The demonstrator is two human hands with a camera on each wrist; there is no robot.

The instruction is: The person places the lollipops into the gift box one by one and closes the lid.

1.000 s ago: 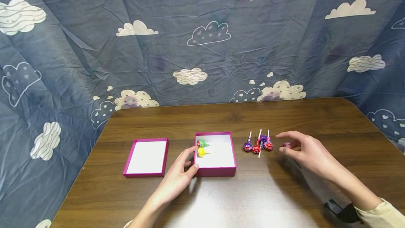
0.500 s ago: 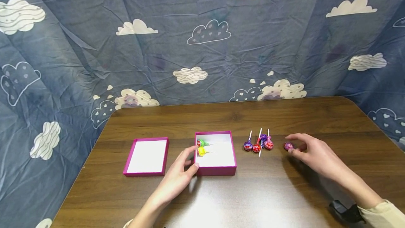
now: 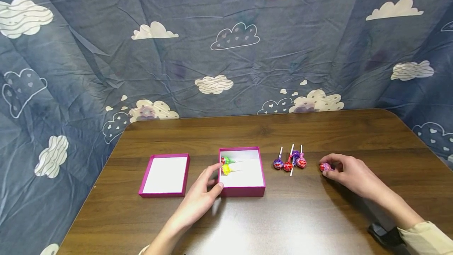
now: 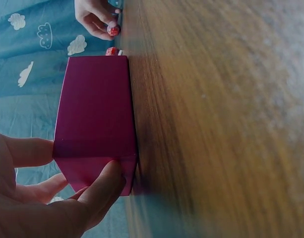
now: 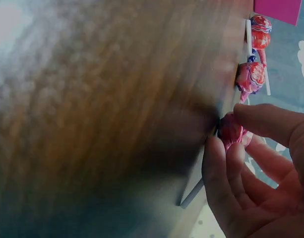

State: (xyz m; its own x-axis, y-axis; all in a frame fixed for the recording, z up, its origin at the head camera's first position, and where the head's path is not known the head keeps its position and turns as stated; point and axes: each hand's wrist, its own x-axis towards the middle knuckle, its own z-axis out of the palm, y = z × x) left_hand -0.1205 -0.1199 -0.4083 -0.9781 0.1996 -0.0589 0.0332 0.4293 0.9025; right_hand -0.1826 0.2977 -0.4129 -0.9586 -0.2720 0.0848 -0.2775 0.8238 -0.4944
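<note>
1. Two hands are working at a brown table (image 3: 301, 215). The left hand (image 3: 199, 196) is resting relaxed fingers and thumb against the left side of a pink box (image 3: 242, 192).
2. The right hand (image 3: 354, 174) is pinching a pinkish lollipop (image 3: 325, 167) between thumb and fingertips, well to the right of the box; I cannot tell whether the candy is touching the table.
3. Between box and right hand, four lollipops (image 3: 288, 166) are lying close together: red, pink and two purple.
4. Inside the box, a green lollipop (image 3: 227, 160) and a yellow lollipop (image 3: 225, 169) are lying by the left wall, sticks pointing right.
5. A white-lined lid (image 3: 164, 175) is lying left of the box, apart from it.
</note>
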